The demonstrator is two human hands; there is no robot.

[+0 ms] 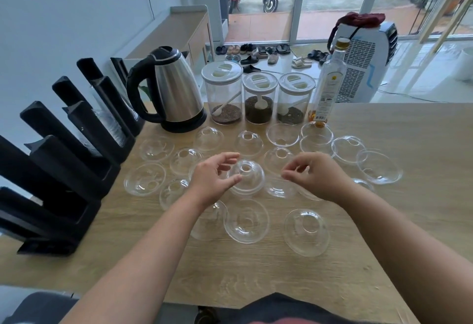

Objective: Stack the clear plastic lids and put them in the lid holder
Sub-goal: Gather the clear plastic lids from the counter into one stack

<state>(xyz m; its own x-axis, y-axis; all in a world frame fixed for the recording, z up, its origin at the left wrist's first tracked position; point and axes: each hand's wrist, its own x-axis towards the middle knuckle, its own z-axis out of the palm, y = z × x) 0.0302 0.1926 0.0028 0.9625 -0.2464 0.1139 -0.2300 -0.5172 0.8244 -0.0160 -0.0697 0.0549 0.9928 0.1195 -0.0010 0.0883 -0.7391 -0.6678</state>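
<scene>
Right now I see both of my bare hands reaching out over a pale wooden worktop (384, 234) strewn with many clear plastic dome lids. My left hand (213, 179) and my right hand (317, 176) hover either side of one upright dome lid (247, 179), which sits between them with its round hole on top. The left hand's fingers are loosely curled with the fingertips just beside that lid's left edge; I cannot tell if they touch it. The right hand's fingers are also loosely curled, holding nothing, a little apart from the lid's right side. Other lids lie all around, some dome up, some flipped rim up, such as one near me on the right (305, 231). The black lid holder (66, 144), a row of slanted channels, stands along the worktop's left edge, well apart from the hands. Behind the lids stand a steel kettle (174, 93), three lidded jars (258, 96) and a clear bottle (329, 85).
</scene>
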